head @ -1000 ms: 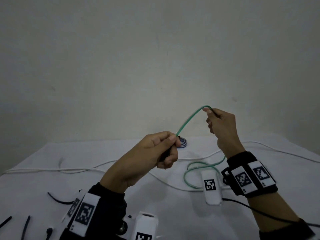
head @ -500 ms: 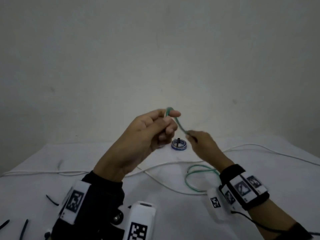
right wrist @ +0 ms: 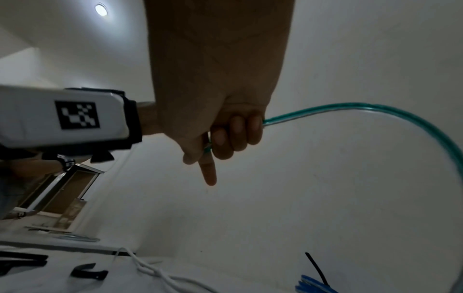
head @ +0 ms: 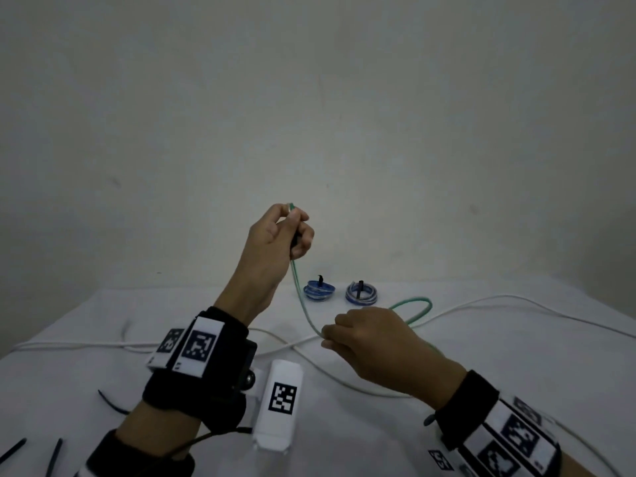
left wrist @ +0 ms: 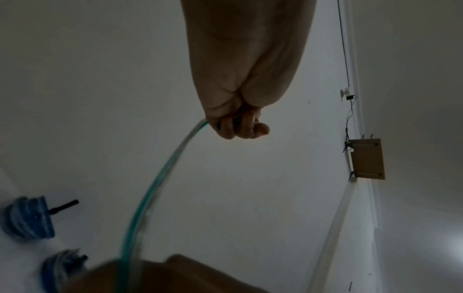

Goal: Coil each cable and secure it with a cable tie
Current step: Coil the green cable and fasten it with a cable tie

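My left hand (head: 295, 228) is raised above the table, its fingers curled round the upper end of a green cable (head: 300, 294). The cable drops in a curve to my right hand (head: 329, 337), which pinches it lower down, just above the table. Beyond that hand the cable loops back (head: 418, 304) over the white cloth. In the left wrist view the curled fingers (left wrist: 238, 126) hold the green cable (left wrist: 155, 182). From the right wrist, the fingers (right wrist: 233, 134) wrap the green cable (right wrist: 363, 107) and the index finger points out straight.
Two blue coils, each bound with a black tie, sit at the back (head: 318, 290) (head: 361, 292). A long white cable (head: 499, 301) snakes across the white-covered table (head: 69, 390). Loose black cable ties (head: 55, 456) lie at the near left edge.
My right hand has slid down the green cable, away from my left hand and towards the table. A longer stretch of cable now hangs between the hands. The left hand stays raised.
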